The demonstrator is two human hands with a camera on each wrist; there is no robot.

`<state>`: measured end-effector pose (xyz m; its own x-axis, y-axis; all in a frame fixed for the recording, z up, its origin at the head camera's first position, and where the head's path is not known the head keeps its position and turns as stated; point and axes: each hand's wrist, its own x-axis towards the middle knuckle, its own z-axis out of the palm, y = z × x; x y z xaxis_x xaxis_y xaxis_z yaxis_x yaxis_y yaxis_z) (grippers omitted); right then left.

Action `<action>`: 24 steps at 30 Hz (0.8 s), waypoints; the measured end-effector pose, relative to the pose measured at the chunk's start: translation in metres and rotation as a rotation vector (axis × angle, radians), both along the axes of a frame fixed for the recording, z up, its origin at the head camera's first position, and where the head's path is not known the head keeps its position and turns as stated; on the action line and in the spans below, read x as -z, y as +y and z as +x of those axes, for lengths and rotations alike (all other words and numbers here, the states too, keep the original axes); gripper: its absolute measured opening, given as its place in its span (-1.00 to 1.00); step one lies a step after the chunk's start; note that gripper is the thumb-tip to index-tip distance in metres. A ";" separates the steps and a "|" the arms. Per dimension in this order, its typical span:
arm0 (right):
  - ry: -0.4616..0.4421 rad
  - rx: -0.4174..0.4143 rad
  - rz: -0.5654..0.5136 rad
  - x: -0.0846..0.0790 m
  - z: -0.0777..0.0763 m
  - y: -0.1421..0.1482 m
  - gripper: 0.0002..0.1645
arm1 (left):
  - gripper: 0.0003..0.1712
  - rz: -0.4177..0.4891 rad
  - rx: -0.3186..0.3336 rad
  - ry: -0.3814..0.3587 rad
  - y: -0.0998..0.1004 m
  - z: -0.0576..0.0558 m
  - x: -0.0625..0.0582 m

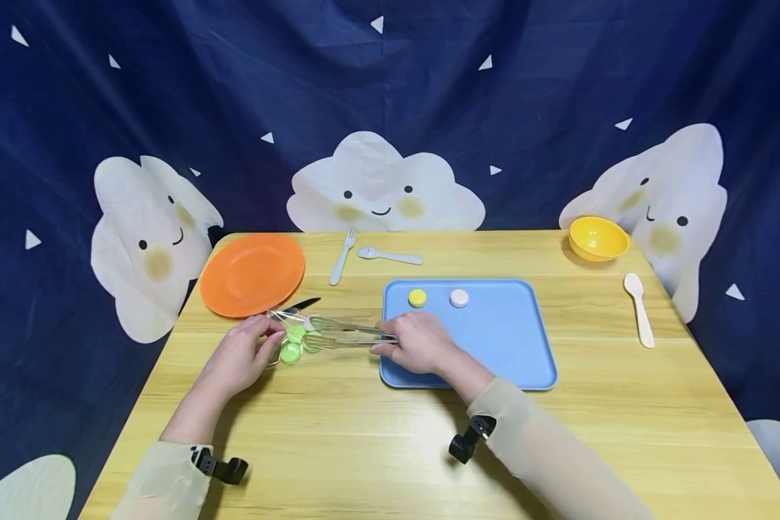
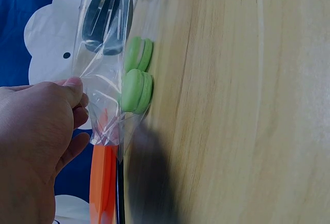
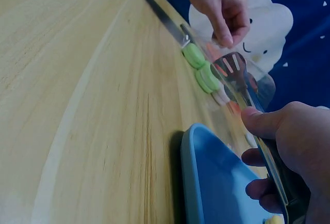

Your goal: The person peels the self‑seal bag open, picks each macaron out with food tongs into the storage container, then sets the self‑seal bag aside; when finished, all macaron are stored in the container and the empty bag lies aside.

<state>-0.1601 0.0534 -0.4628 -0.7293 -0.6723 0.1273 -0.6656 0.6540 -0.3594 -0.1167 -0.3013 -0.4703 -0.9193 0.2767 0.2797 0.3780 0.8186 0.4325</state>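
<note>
Green round macarons point(image 1: 290, 353) lie clustered in a clear plastic bag point(image 2: 103, 100) on the left side of the pale wooden counter point(image 1: 364, 448). Of the hands, the left hand point(image 1: 243, 354) pinches the bag's edge; the right hand point(image 1: 419, 343) grips silver slotted metal tongs point(image 1: 357, 340), their tips at the bag. That hand partly hides a blue rectangular tray point(image 1: 500, 339) bearing one yellow point(image 1: 417, 298) and one pale pink macaron point(image 1: 458, 298). A black knife point(image 1: 305, 304) lies between bag and wide orange plate point(image 1: 253, 274). Beyond are a grey fork point(image 1: 343, 258) and spoon point(image 1: 390, 256); far right, a yellow bowl point(image 1: 598, 240).
</note>
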 end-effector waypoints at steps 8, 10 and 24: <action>-0.015 -0.009 0.027 0.000 -0.002 -0.006 -0.58 | -0.95 0.001 0.011 0.005 0.001 -0.001 0.001; -0.019 -0.005 0.044 0.000 -0.001 -0.008 -0.57 | -0.95 0.005 0.017 0.008 0.001 -0.001 0.001; 0.038 0.001 0.108 0.005 0.004 -0.016 -0.62 | -0.94 0.013 0.036 0.007 -0.001 -0.002 0.004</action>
<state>-0.1560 0.0374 -0.4679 -0.7257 -0.6830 0.0823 -0.6771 0.6879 -0.2613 -0.1188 -0.3020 -0.4744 -0.9069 0.3057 0.2899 0.4100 0.7987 0.4403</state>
